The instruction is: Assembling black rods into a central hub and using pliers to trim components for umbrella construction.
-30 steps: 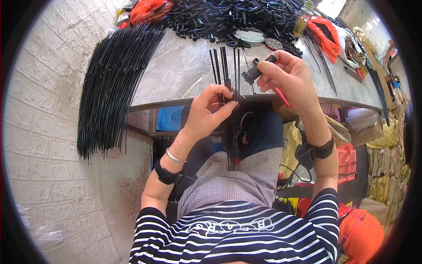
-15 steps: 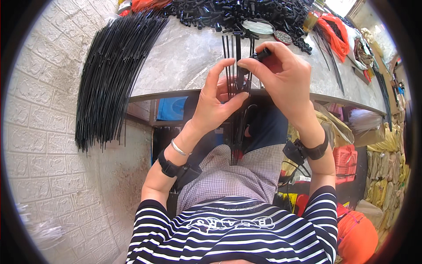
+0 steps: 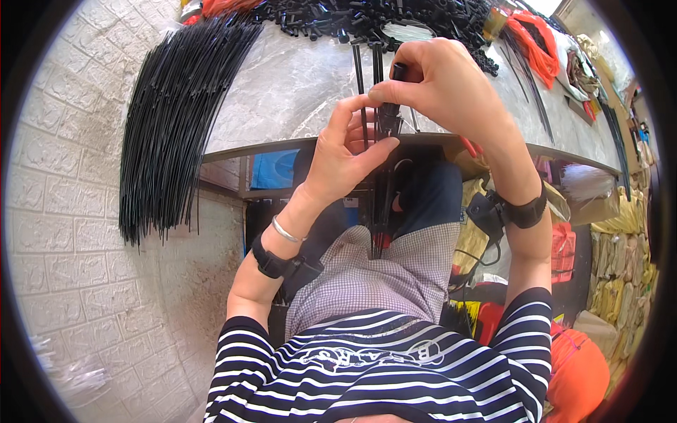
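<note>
Both hands together, upper centre of frame, over the front edge of the grey marbled worktop. Left hand: fingers curled part-closed around a few long, thin, straight black rods, index and thumb tips apart; rods poke up above the fingers, more black lengths run down below toward the grey checked cloth on the lap. Right hand: thumb and fingers closed on a black cylindrical plastic fitting, sitting right beside the rods, just above the left thumb. Fingers cover most of the joint, so can't tell if rods are seated in it. Big bundle of thin black rods overhangs the worktop, upper left. Heap of short black plastic tubes along top centre; round dish of white sticks in front of it. Orange-red plastic bag, upper right.
</note>
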Motion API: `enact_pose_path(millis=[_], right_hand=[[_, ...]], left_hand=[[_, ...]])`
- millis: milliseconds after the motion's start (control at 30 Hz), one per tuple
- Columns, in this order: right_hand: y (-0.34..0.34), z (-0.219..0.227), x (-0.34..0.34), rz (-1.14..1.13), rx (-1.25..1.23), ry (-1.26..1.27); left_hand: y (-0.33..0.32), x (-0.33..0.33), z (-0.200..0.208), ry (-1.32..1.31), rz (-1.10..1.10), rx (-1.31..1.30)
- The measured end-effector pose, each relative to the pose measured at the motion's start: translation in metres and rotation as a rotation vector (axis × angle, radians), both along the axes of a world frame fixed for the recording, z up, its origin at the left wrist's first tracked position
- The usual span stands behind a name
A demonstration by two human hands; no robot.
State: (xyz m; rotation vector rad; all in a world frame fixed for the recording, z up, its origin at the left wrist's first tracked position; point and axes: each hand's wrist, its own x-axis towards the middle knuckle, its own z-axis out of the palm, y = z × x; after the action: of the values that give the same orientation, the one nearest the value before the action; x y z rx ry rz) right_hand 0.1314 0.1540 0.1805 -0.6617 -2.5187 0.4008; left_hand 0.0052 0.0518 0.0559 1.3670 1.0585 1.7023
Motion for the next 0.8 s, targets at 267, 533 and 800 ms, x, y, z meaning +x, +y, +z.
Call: enact_pose_path(millis=[267,533,800], right_hand=[[-0.007,-0.009,-0.006,-0.032,-0.007,0.000],[-0.007,-0.025,0.024,0.044,-0.745,0.472],[-0.014,-0.121,0.036,0.246,-0.836,0.248]], left_hand=[[-0.001,-0.007,-0.002,0.033,0.006,-0.037],[-0.005,-0.011,0.001,-0.036,0.022,-0.033],[0.009,-0.024,0.002,0.093,0.011,-0.079]])
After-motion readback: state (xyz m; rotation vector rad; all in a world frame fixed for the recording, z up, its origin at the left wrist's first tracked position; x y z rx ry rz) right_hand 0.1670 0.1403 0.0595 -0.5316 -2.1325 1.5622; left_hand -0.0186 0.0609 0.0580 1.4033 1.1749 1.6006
